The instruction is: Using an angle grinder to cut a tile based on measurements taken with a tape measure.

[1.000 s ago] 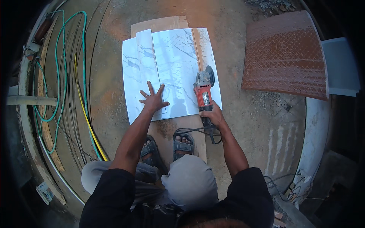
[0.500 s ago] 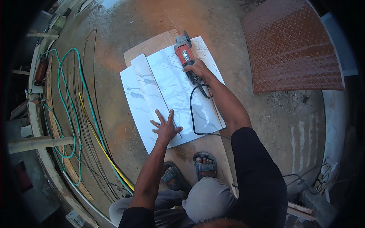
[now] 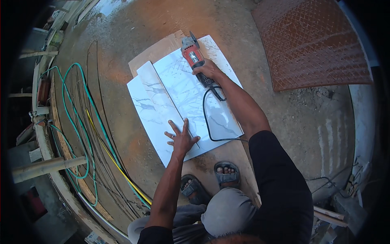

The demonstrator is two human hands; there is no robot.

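My left hand (image 3: 180, 139) lies with fingers spread on a narrow white marble-patterned strip (image 3: 156, 93), which rests lengthwise on a larger marble-patterned tile (image 3: 142, 122). My right hand (image 3: 209, 70) grips a red and grey angle grinder (image 3: 191, 53) by its body, over the far right part of that tile. The grinder's disc (image 3: 193, 38) sits near the tile's far edge. Its black cord (image 3: 207, 126) loops down across the tile. A cardboard piece (image 3: 142, 55) shows under the tile's far side, and a board (image 3: 219, 154) runs beneath toward my sandalled feet.
A brown patterned panel (image 3: 308, 44) lies at the upper right, near a pale ledge (image 3: 361, 130). Green hoses (image 3: 81, 105), a yellow line (image 3: 113, 158) and wires run along the left floor beside a beam (image 3: 44, 142). A pole (image 3: 48, 167) juts in from the left. Cables lie at lower right.
My right hand has carried the grinder forward from the tile's near edge to its far part. My left hand stays spread on the strip. The view has shifted and turned.
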